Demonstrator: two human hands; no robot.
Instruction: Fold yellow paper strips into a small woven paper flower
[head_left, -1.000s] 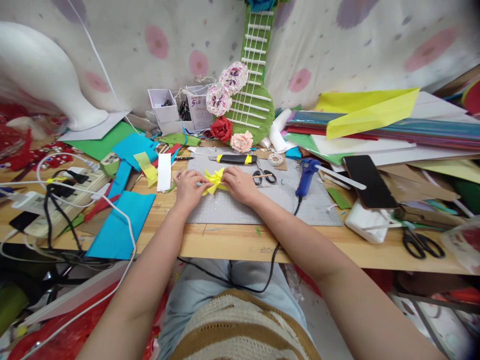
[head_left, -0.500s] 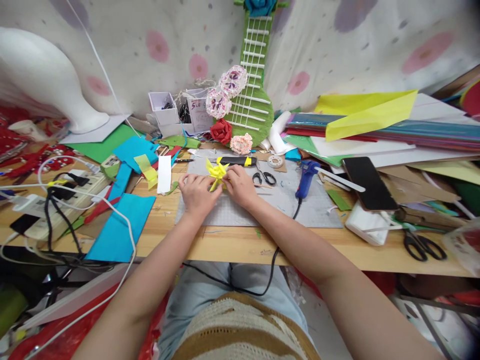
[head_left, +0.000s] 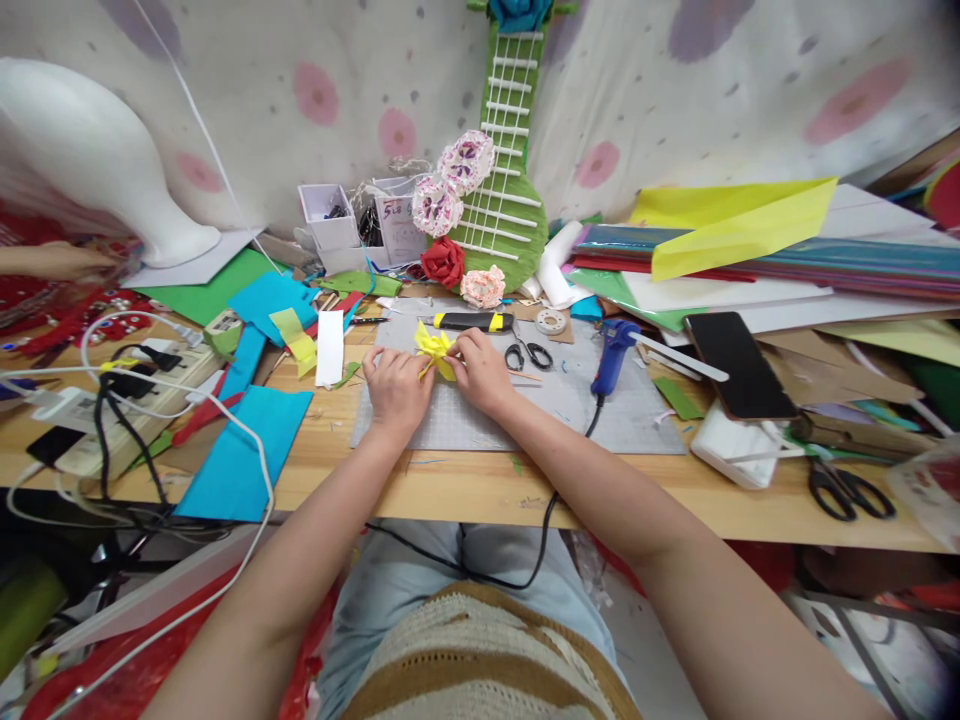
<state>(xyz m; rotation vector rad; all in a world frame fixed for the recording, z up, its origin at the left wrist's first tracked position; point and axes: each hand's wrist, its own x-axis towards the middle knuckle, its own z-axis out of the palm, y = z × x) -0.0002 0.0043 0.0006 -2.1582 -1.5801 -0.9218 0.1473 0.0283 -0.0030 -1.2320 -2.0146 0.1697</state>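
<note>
Between my hands is a yellow paper flower [head_left: 433, 343] with crumpled, spread petals, held just above the grey cutting mat [head_left: 465, 425]. My left hand [head_left: 397, 382] pinches it from the left, fingers closed. From the other side my right hand [head_left: 478, 368] grips its petals between thumb and fingers. The fingers cover the flower's lower part. Right behind it lies a black-and-yellow utility knife [head_left: 472, 321]. Small scissors [head_left: 529, 356] rest on the mat beyond my right hand, close to a white tape roll [head_left: 550, 321].
A blue glue gun [head_left: 615, 358] stands on the mat's right side, its cord crossing my right forearm. A phone [head_left: 739, 365] and larger scissors [head_left: 850, 492] lie farther right. Blue paper [head_left: 244, 455] and a power strip [head_left: 139, 405] occupy the left. Behind stands a green guitar-shaped decoration [head_left: 506, 215].
The yellow flower has turned and its petals sit lower between my fingers. My left hand has shifted slightly. Another person's hand has come into view at the far left.
</note>
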